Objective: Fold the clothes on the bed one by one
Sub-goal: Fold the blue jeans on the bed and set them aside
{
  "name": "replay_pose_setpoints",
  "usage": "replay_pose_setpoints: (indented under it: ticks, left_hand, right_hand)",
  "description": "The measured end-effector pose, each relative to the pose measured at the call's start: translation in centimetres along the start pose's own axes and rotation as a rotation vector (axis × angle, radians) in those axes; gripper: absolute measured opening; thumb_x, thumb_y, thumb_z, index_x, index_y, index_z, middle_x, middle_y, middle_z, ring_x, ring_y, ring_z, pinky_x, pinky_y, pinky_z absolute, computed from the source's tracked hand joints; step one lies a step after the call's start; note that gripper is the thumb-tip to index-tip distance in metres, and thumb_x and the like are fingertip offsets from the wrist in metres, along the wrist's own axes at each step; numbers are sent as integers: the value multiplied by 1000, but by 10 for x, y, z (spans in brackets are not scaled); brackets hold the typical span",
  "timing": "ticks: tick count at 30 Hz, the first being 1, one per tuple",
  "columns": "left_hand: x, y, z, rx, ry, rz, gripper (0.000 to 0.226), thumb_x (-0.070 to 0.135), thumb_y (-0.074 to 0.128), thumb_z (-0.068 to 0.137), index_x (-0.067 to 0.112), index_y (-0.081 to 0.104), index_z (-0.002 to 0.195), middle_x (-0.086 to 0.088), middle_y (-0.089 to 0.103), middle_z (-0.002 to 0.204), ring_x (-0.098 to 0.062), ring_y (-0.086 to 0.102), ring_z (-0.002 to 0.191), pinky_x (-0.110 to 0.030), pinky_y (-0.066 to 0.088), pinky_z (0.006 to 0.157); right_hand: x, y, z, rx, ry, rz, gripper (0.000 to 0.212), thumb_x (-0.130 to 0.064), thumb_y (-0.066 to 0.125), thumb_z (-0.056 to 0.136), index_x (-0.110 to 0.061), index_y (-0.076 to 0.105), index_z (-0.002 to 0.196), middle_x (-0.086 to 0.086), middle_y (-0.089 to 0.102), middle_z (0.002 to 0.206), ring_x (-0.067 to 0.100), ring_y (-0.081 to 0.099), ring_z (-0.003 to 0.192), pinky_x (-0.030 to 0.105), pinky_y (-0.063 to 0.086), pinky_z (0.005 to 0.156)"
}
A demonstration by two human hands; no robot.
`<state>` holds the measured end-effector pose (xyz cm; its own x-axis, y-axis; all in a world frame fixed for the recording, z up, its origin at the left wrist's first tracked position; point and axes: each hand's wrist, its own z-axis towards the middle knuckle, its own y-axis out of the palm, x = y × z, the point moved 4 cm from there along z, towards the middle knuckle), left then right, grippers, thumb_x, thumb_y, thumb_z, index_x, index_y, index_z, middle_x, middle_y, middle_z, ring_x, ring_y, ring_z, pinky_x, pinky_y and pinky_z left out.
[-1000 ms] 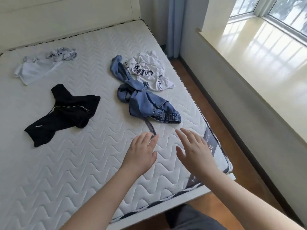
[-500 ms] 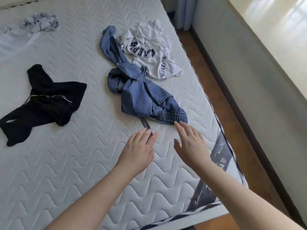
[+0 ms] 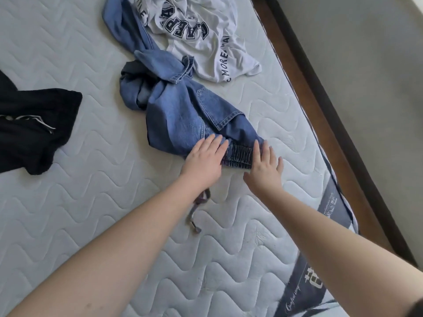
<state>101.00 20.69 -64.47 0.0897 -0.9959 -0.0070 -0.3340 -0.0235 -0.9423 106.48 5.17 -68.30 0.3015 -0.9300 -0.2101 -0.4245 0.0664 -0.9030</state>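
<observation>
Head view | my left hand (image 3: 203, 160) and right hand (image 3: 265, 168) lie flat, fingers spread, on the blue jeans (image 3: 183, 110) | nothing grabbed

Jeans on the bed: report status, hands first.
Left hand and right hand flat on the waistband, both open. Jeans crumpled, unfolded. White shirt touches the jeans' far end.

- Black garment (image 3: 34, 124): cut off by left frame edge.
- White printed shirt (image 3: 201, 40): top cropped; lettering partly lost in folds.
- Drawstring (image 3: 196, 211): upper part hidden under left hand (image 3: 203, 161).
</observation>
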Motion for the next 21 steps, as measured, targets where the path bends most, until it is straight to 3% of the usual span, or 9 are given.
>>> replay_pose_setpoints:
  ticks: [2,5,8,11,14,17,19,21]
  left_hand:
    - [-12,8,18,-31,-2,43,69,26,44,98,17,8,157,-4,13,164,-22,9,151,-39,3,122]
    - [-31,20,34,-87,-55,52,67,19,49,97,20,16,155,-5,40,149,-24,35,138,-40,21,116]
    - [-38,25,38,-70,-121,40,36,14,49,96,19,52,131,-5,57,122,-26,53,117,-38,35,97]
    - [-38,28,28,-54,-152,-69,16,20,51,98,17,59,112,-6,59,112,-30,57,106,-37,36,82]
    - [-38,28,9,-52,-271,-345,18,31,52,99,16,56,107,-9,61,111,-36,59,102,-39,41,78]
    - [-28,21,-23,-14,-363,-709,21,34,56,96,16,59,107,-6,69,104,-32,61,99,-38,48,80]
    - [-18,12,-50,51,-404,-966,17,30,60,95,18,64,106,1,72,99,-24,65,98,-30,47,79]
    - [-7,1,-76,106,-468,-1311,11,21,61,96,17,67,105,2,74,99,-22,68,99,-32,51,88]
  right_hand:
    - [9,9,14,-16,68,27,94,-18,60,85,-17,-2,156,10,4,162,28,13,147,50,15,118]
    - [25,18,29,-13,96,158,91,-15,62,86,-11,4,155,15,28,152,34,36,134,47,33,105]
    - [41,21,41,19,90,270,67,-17,61,88,-12,29,147,18,49,130,39,49,116,44,41,91]
    - [50,21,40,-2,145,458,45,-21,61,87,-17,48,129,10,63,110,32,59,96,34,41,74]
    - [48,28,22,-25,296,1018,41,-16,64,87,-17,52,127,7,66,110,22,65,91,28,49,69]
    - [34,33,-4,-110,406,1552,43,-3,63,91,-5,49,131,20,61,123,29,67,104,33,57,86]
    - [22,33,-23,-178,394,1589,42,2,53,95,-4,46,136,12,63,120,26,62,111,29,54,89]
    - [13,32,-42,-211,383,1583,46,6,44,97,-2,36,142,7,57,114,28,56,116,27,53,87]
